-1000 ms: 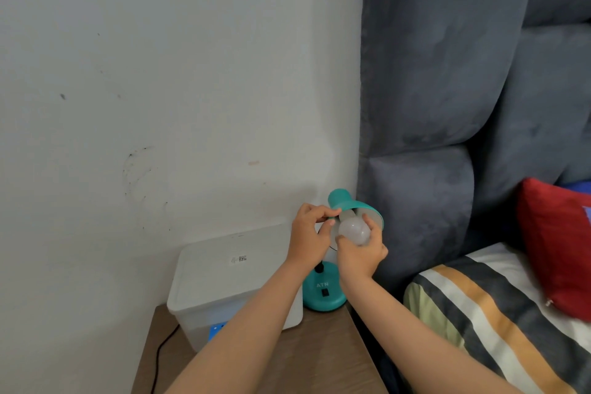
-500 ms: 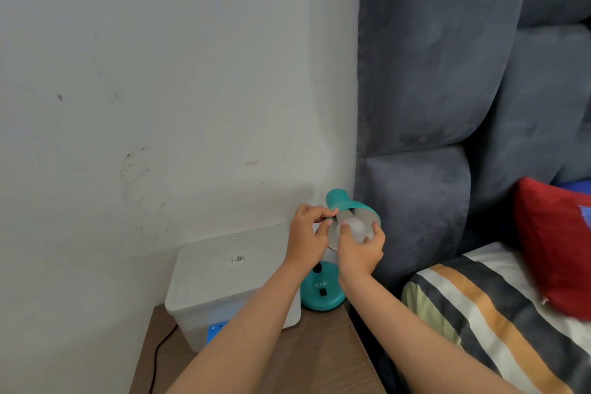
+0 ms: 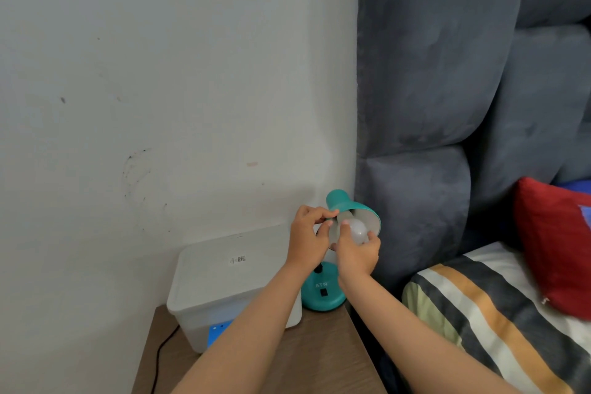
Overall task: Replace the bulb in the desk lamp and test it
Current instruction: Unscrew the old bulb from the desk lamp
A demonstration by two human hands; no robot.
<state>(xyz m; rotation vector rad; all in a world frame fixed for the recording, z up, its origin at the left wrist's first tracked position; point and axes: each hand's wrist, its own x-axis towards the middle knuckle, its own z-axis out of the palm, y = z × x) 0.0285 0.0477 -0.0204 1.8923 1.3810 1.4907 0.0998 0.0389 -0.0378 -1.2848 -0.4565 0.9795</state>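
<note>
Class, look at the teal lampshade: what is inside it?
Inside the teal lampshade sits a white bulb, gripped by the right hand. The left hand steadies the shade's rim. The socket behind the bulb is hidden.

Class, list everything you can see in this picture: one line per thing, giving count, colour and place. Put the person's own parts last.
lamp: 1, teal, back right of table, shade tilted
bulb: 1, white, inside lamp shade
box: 1, white, on table left of lamp
cable: 1, black, on table, left of box
table: 1, brown wood, bottom centre
headboard: 1, grey padded, right
pillow: 1, red, far right
blanket: 1, striped, lower right
left hand: 1, holding shade rim
right hand: 1, gripping bulb
</note>
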